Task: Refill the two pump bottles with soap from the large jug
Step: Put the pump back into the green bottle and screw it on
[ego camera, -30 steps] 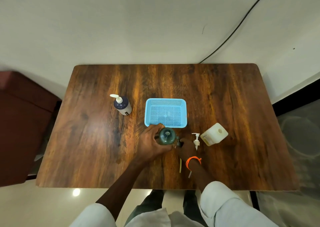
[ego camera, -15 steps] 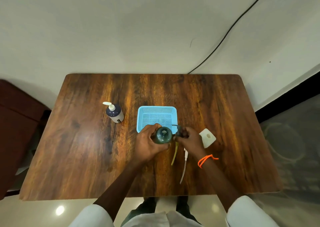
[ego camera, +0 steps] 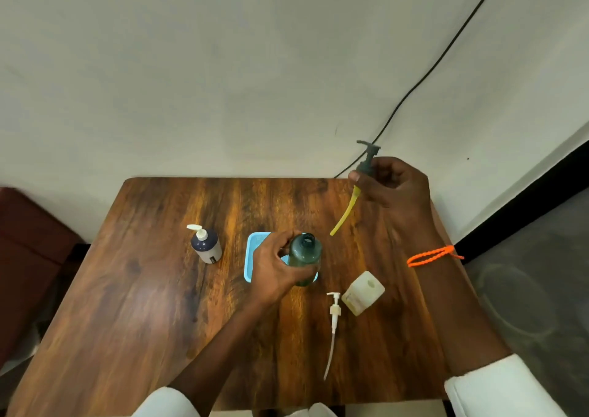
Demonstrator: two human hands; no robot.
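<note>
My left hand (ego camera: 276, 268) grips a dark green bottle (ego camera: 305, 258) standing upright on the table, its neck open with no pump in it. My right hand (ego camera: 392, 182) is raised above the table's far right and holds the green bottle's dark pump head (ego camera: 367, 158), whose yellow tube (ego camera: 345, 214) hangs down. A dark blue pump bottle (ego camera: 205, 244) with a white pump stands to the left. A cream square bottle (ego camera: 363, 293) with an open hole stands to the right, and its white pump with a long tube (ego camera: 333, 324) lies on the table beside it.
A light blue mesh basket (ego camera: 255, 251) sits on the wooden table (ego camera: 127, 305) behind my left hand. A black cable (ego camera: 424, 78) runs down the white wall. A dark red seat (ego camera: 28, 257) stands at the left. An orange band (ego camera: 430, 256) circles my right wrist.
My right hand has lifted the pump head and its yellow tube out of the green bottle and up to the far right. My left hand still holds the bottle. The view tilted up.
</note>
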